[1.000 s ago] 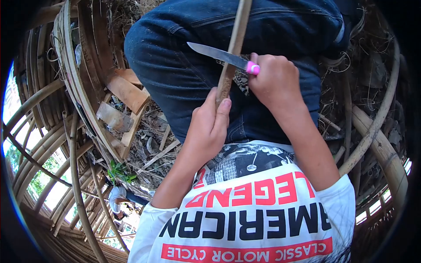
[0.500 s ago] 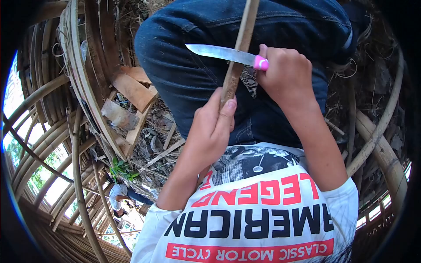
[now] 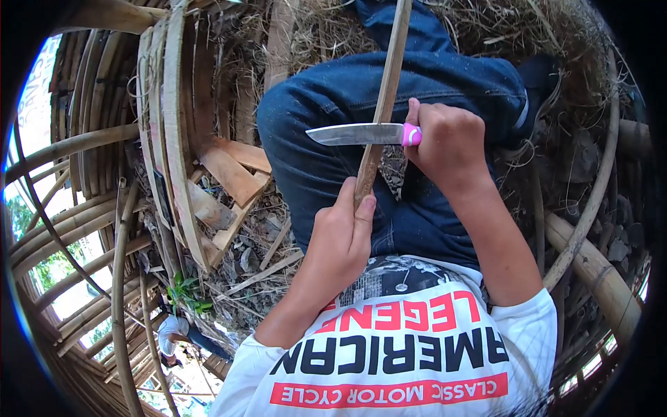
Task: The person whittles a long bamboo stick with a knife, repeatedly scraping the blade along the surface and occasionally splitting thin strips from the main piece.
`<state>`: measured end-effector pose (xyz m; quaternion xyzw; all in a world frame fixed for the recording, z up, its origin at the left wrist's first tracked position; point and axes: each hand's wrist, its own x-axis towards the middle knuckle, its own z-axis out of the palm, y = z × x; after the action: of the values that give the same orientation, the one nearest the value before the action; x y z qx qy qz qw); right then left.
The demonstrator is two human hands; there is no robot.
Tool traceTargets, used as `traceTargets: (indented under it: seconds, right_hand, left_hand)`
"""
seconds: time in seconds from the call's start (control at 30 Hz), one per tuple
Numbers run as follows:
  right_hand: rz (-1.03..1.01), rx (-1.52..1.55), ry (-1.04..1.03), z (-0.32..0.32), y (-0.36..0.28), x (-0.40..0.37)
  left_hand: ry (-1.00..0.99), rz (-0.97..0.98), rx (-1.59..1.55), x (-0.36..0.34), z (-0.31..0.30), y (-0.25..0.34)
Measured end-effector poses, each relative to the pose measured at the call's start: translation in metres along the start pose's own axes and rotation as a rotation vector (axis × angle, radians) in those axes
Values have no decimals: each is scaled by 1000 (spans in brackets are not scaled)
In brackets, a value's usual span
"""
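Observation:
My left hand (image 3: 340, 240) is wrapped round the lower part of a narrow wooden strip (image 3: 390, 76), which slants up over my legs. In my right hand (image 3: 451, 146) is the pink handle of a knife (image 3: 358, 133), gripped in a fist with the thumb up. The blade points left and lies across the strip, a little above my left hand. The strip's lower end is hidden by my left hand and forearm.
Cut wood pieces (image 3: 229, 174) and long bamboo strips (image 3: 174, 132) lie at the left. A bamboo pole (image 3: 597, 278) is at the right. Dry fibres (image 3: 486, 28) cover the ground beyond my legs. Another person (image 3: 174, 333) is in the distance, lower left.
The camera view has shifted, so my legs and the wood appear lower. The knife blade sits slightly nearer my left hand along the strip. Both hands keep their holds.

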<state>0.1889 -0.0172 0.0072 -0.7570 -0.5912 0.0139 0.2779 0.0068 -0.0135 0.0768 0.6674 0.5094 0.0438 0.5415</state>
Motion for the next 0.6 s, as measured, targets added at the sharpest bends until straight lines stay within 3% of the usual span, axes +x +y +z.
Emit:
traceTargets:
  seconds: [0.6]
  right_hand:
    - [-134, -34, 115, 1, 5, 22]
  left_hand:
    - [52, 53, 25, -5, -9, 4]
